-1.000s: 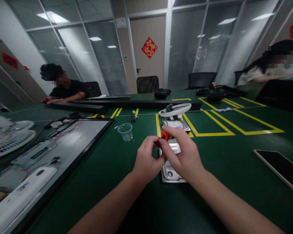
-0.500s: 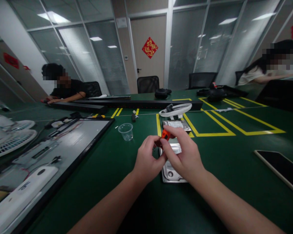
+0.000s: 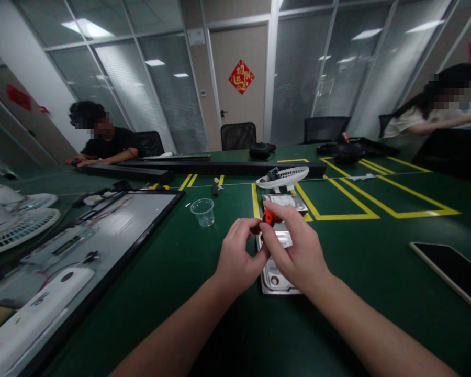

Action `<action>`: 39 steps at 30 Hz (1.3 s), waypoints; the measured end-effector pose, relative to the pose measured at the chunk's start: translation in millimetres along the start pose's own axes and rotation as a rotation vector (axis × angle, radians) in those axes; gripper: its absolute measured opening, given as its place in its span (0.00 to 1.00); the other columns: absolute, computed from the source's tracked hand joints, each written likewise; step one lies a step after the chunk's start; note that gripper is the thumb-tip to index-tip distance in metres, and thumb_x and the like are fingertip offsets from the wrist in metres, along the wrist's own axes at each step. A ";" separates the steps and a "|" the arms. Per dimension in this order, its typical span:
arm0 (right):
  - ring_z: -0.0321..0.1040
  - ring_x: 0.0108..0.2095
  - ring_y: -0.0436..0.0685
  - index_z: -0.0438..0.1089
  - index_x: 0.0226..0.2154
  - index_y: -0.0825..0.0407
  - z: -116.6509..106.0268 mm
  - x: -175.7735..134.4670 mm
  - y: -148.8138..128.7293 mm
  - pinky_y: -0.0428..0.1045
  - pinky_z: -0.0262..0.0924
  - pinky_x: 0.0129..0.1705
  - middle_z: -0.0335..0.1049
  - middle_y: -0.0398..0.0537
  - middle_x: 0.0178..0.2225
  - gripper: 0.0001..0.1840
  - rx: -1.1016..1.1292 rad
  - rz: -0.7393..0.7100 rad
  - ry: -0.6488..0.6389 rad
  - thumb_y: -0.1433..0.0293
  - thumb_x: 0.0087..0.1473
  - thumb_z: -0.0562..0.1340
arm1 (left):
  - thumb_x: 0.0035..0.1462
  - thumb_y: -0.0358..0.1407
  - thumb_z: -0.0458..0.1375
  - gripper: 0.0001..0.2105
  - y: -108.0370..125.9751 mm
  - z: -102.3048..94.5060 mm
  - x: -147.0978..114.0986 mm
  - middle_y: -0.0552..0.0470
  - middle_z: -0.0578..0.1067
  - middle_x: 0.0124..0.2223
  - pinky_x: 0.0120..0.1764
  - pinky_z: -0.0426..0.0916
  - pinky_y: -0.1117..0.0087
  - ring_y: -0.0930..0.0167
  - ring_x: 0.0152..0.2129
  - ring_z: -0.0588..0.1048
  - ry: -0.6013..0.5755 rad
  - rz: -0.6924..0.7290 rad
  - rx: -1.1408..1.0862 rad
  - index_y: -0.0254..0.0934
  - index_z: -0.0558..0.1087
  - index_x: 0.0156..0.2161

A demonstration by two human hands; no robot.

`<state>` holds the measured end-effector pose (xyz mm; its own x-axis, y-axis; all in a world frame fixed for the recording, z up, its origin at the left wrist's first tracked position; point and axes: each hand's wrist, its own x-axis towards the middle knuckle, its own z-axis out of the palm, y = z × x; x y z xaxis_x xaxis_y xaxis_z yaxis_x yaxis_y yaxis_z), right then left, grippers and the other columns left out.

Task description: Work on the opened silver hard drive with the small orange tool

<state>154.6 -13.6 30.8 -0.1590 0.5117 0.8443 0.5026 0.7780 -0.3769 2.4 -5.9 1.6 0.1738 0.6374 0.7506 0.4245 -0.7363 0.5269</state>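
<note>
My right hand (image 3: 302, 248) is closed, thumb and fingers pinching a short orange-and-black handle (image 3: 268, 217) that looks like a screwdriver's. Beside it, my left hand (image 3: 238, 256) is pinched shut at the left end of that handle, around a small dark reddish part I cannot make out. The fingertips of both hands nearly meet. Below them a silver hard drive (image 3: 275, 283) lies on the table, partly covered by my right hand. Just beyond is a second hard drive (image 3: 288, 201) with a white label. A clear plastic cup (image 3: 203, 212) stands left of my hands.
On the left lies an opened flat panel (image 3: 149, 220) with a white case (image 3: 43, 309) on it, near fan grilles (image 3: 23, 230). A white fan cover (image 3: 284, 178) and long black bar (image 3: 220, 167) lie ahead. A phone (image 3: 455, 272) is right. Two people sit across the green table.
The orange-and-black handle has turned slightly between my fingers, showing more black. Both hands stay in nearly the same place. The hard drives and the cup have not moved.
</note>
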 end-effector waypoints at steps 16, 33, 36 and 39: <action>0.73 0.48 0.58 0.65 0.61 0.50 -0.1 0.1 -1.4 0.55 0.70 0.52 0.75 0.52 0.48 0.21 -0.007 0.009 -0.006 0.71 0.66 0.60 | 0.58 0.29 0.63 0.11 -0.1 -1.0 -1.4 0.52 0.74 0.40 0.40 0.68 0.67 0.68 0.36 0.73 0.012 -0.010 0.021 0.39 0.69 0.46; 0.73 0.45 0.58 0.65 0.59 0.49 2.3 0.5 0.3 0.55 0.72 0.50 0.74 0.50 0.45 0.21 -0.014 -0.001 0.011 0.71 0.65 0.63 | 0.59 0.29 0.62 0.10 -2.0 -0.1 -1.3 0.51 0.75 0.39 0.39 0.69 0.68 0.68 0.35 0.74 0.035 -0.027 0.027 0.38 0.70 0.45; 0.73 0.45 0.57 0.65 0.59 0.49 1.6 0.7 0.4 0.54 0.72 0.50 0.73 0.50 0.45 0.22 -0.015 0.011 0.008 0.70 0.65 0.64 | 0.59 0.27 0.60 0.08 -2.7 -1.0 -0.5 0.51 0.75 0.39 0.39 0.69 0.68 0.68 0.35 0.75 0.017 -0.007 0.011 0.38 0.70 0.43; 0.73 0.51 0.59 0.63 0.63 0.49 0.8 -0.7 -1.0 0.56 0.71 0.55 0.73 0.53 0.52 0.25 0.019 0.000 -0.006 0.72 0.66 0.61 | 0.61 0.27 0.59 0.08 0.6 -2.6 1.7 0.50 0.76 0.39 0.39 0.69 0.67 0.68 0.35 0.74 -0.005 0.020 0.006 0.38 0.71 0.44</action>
<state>153.5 -14.5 30.3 -0.1639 0.5138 0.8421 0.4863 0.7848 -0.3841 0.7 -5.8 4.2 0.1865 0.6239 0.7589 0.4260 -0.7475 0.5098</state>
